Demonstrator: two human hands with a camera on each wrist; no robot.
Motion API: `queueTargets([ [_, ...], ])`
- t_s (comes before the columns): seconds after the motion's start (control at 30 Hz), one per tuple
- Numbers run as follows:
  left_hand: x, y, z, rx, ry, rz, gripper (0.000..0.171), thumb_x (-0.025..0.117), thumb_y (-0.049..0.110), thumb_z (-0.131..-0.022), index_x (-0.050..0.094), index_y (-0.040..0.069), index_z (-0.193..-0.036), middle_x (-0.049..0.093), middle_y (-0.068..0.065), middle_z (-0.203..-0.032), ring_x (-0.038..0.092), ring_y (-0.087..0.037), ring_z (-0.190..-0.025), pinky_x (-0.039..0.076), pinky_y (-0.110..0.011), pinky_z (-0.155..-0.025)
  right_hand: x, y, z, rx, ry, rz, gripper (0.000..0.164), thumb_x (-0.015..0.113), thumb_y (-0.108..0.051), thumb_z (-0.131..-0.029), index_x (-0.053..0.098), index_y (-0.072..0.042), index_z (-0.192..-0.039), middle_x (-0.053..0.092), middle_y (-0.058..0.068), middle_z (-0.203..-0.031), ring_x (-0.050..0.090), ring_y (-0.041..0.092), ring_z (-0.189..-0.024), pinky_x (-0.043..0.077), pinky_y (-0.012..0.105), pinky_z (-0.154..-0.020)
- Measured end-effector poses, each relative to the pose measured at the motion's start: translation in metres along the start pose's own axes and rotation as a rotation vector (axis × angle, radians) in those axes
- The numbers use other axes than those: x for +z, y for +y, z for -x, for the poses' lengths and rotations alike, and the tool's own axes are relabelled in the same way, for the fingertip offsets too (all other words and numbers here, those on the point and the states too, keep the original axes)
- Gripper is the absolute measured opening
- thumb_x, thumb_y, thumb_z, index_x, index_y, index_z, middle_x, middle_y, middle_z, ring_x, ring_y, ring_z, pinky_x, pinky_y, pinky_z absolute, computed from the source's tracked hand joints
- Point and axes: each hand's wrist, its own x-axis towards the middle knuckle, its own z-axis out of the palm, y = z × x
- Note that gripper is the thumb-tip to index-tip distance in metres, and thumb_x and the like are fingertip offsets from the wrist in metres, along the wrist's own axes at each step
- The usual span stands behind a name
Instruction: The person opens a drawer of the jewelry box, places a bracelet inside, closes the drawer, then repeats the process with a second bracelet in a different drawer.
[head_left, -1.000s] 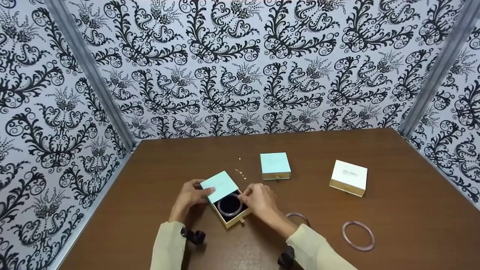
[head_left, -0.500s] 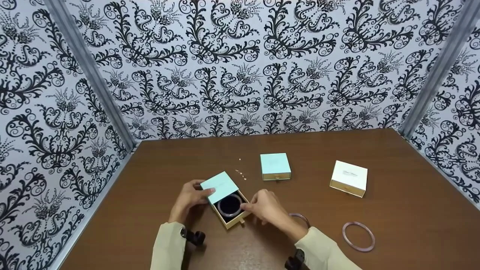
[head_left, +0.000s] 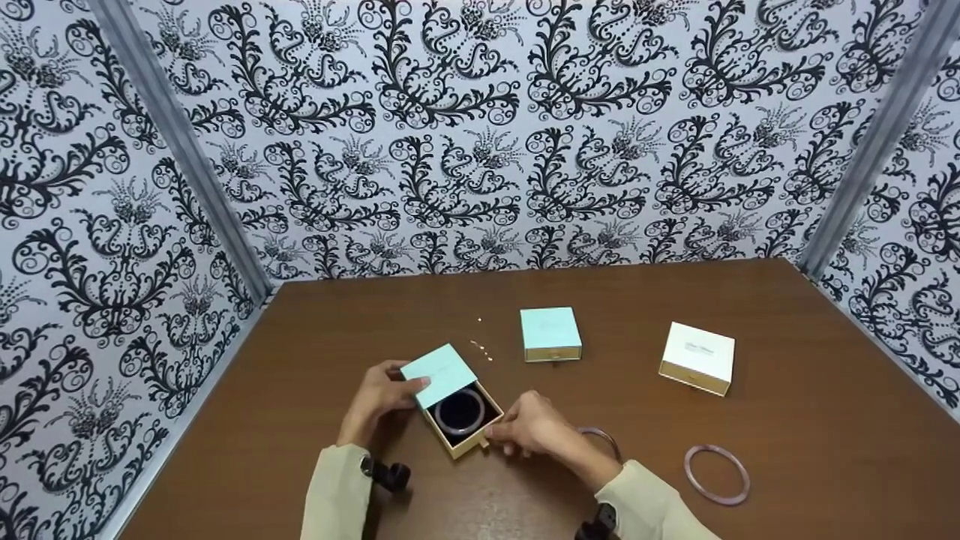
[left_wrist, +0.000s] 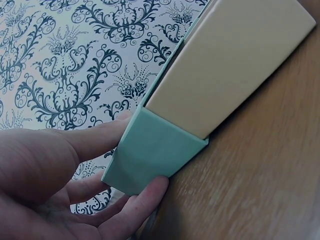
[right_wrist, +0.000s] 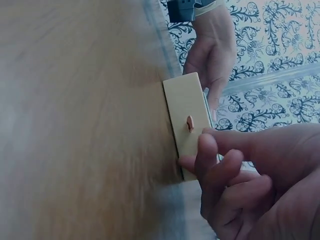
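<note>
A mint drawer-style gift box (head_left: 442, 371) stands on the table with its gold drawer (right_wrist: 181, 97) pulled partway out. Inside, a pale purple bangle (head_left: 460, 431) lies flat on dark lining. My left hand (head_left: 384, 390) grips the mint sleeve, thumb on top; in the left wrist view its fingers reach around the closed back end. My right hand (head_left: 536, 424) is at the drawer's front corner, fingers loosely curled and fingertips right at the front face, beside the small pull tab (right_wrist: 190, 124). The bangle is out of sight in both wrist views.
Behind the right hand is a closed mint box (head_left: 550, 326), and farther right a closed white box (head_left: 699, 351). One bangle (head_left: 718, 448) lies at the right; another bangle (head_left: 598, 431) is partly hidden by the right forearm. Small pale bits (head_left: 481, 349) lie beyond the open box.
My right hand has let go of the bangle, leaving it in the drawer, and moved down and out to the drawer's front. My left hand has stayed on the sleeve.
</note>
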Motion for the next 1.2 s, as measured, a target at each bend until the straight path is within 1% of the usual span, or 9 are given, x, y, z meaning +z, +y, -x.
queueTargets([
  [0.07, 0.000, 0.000, 0.000, -0.002, -0.004, 0.000, 0.056, 0.077, 0.009, -0.073, 0.051, -0.004, -0.121, 0.053, -0.027, -0.117, 0.062, -0.017, -0.074, 0.056, -0.035, -0.067, 0.003, 0.000, 0.000, 0.024, -0.029, -0.058, 0.017, 0.072, -0.029, -0.078, 0.073, -0.015, -0.069, 0.060, -0.002, -0.048, 0.047, 0.007, -0.034, 0.038, 0.019, -0.033],
  [0.13, 0.000, 0.000, 0.000, -0.005, -0.004, -0.004, 0.057, 0.077, 0.009, -0.073, 0.050, -0.004, -0.122, 0.053, -0.027, -0.118, 0.062, -0.017, -0.074, 0.056, -0.035, -0.067, 0.006, 0.000, 0.000, 0.056, -0.070, -0.148, 0.017, 0.071, -0.026, -0.079, 0.072, -0.011, -0.071, 0.062, 0.001, -0.050, 0.051, 0.008, -0.035, 0.042, 0.022, -0.033],
  [0.23, -0.001, 0.001, 0.001, -0.011, -0.003, -0.013, 0.058, 0.077, 0.010, -0.073, 0.049, -0.003, -0.122, 0.052, -0.027, -0.119, 0.062, -0.017, -0.076, 0.056, -0.036, -0.069, 0.010, 0.000, -0.001, 0.091, -0.133, -0.290, 0.018, 0.069, -0.021, -0.081, 0.071, -0.004, -0.076, 0.065, 0.009, -0.057, 0.059, 0.013, -0.040, 0.050, 0.030, -0.039],
  [0.33, -0.001, 0.001, 0.001, -0.014, 0.001, -0.017, 0.058, 0.077, 0.010, -0.073, 0.049, -0.003, -0.122, 0.052, -0.027, -0.119, 0.062, -0.018, -0.077, 0.056, -0.036, -0.070, 0.012, 0.000, -0.001, 0.109, -0.170, -0.376, 0.018, 0.068, -0.018, -0.081, 0.069, 0.000, -0.080, 0.067, 0.014, -0.061, 0.063, 0.018, -0.045, 0.053, 0.034, -0.045],
  [0.4, 0.000, 0.000, 0.000, -0.015, -0.002, -0.017, 0.057, 0.076, 0.010, -0.074, 0.049, -0.003, -0.123, 0.051, -0.027, -0.119, 0.062, -0.019, -0.077, 0.056, -0.037, -0.069, 0.013, 0.001, -0.001, 0.109, -0.186, -0.390, 0.019, 0.068, -0.018, -0.081, 0.070, 0.001, -0.081, 0.067, 0.015, -0.062, 0.065, 0.019, -0.048, 0.053, 0.034, -0.046],
  [0.53, 0.000, 0.000, -0.001, -0.017, 0.000, -0.023, 0.058, 0.076, 0.010, -0.074, 0.049, -0.003, -0.123, 0.050, -0.026, -0.118, 0.061, -0.018, -0.076, 0.056, -0.036, -0.068, 0.013, 0.002, -0.002, 0.110, -0.207, -0.387, 0.019, 0.067, -0.018, -0.081, 0.071, 0.001, -0.080, 0.068, 0.012, -0.062, 0.066, 0.019, -0.050, 0.053, 0.030, -0.046],
  [0.7, 0.000, 0.001, 0.000, -0.011, 0.005, -0.038, 0.059, 0.077, 0.012, -0.073, 0.049, -0.003, -0.123, 0.050, -0.025, -0.116, 0.060, -0.018, -0.076, 0.055, -0.036, -0.069, 0.014, 0.001, -0.003, 0.102, -0.203, -0.379, 0.016, 0.067, -0.016, -0.080, 0.071, -0.001, -0.080, 0.068, 0.011, -0.063, 0.065, 0.017, -0.049, 0.052, 0.027, -0.044],
  [0.87, -0.001, 0.003, 0.000, -0.006, 0.006, -0.055, 0.059, 0.077, 0.015, -0.073, 0.050, -0.001, -0.123, 0.051, -0.024, -0.117, 0.061, -0.018, -0.077, 0.055, -0.036, -0.070, 0.014, 0.000, -0.003, 0.084, -0.194, -0.379, 0.015, 0.066, -0.015, -0.081, 0.070, -0.001, -0.081, 0.068, 0.012, -0.062, 0.064, 0.017, -0.048, 0.052, 0.028, -0.043],
  [1.2, 0.000, 0.001, 0.000, -0.019, -0.002, -0.028, 0.058, 0.077, 0.012, -0.073, 0.050, -0.002, -0.122, 0.050, -0.025, -0.117, 0.062, -0.018, -0.076, 0.055, -0.037, -0.070, 0.018, -0.004, -0.003, 0.073, -0.181, -0.408, 0.017, 0.065, -0.014, -0.082, 0.070, 0.003, -0.080, 0.066, 0.012, -0.060, 0.065, 0.020, -0.049, 0.053, 0.032, -0.045],
])
